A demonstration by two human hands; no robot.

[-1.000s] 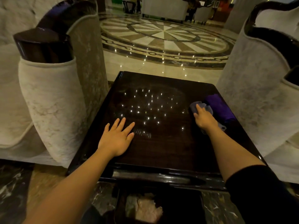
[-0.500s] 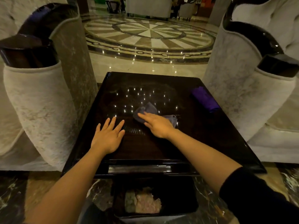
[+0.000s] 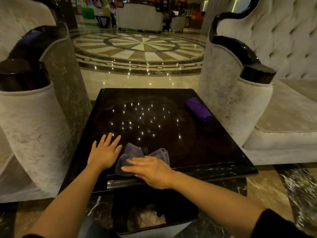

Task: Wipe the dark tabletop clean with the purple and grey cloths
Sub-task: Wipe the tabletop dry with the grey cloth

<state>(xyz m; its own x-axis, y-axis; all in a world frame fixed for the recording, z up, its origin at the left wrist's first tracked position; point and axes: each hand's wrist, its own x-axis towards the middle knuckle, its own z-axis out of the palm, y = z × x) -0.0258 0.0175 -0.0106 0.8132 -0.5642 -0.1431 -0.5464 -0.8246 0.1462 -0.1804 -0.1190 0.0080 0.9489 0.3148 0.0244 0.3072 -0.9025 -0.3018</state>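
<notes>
The dark glossy tabletop (image 3: 197, 140) fills the middle of the head view and mirrors small ceiling lights. My right hand (image 3: 151, 170) lies flat on the grey cloth (image 3: 135, 153), pressing it down at the table's near edge. Part of the cloth is hidden under that hand. My left hand (image 3: 104, 152) rests flat on the tabletop just left of the cloth, fingers spread, holding nothing. The purple cloth (image 3: 198, 108) lies folded at the far right of the table, apart from both hands.
A pale armchair (image 3: 34, 127) with a black armrest cap stands close on the left, another armchair (image 3: 243, 103) close on the right. A dark bin (image 3: 151, 219) with crumpled paper sits below the near edge. Polished patterned floor lies beyond the table.
My right hand has swept the grey cloth from the right side by the purple cloth, across the middle, to the near edge. The left hand has stayed flat in place.
</notes>
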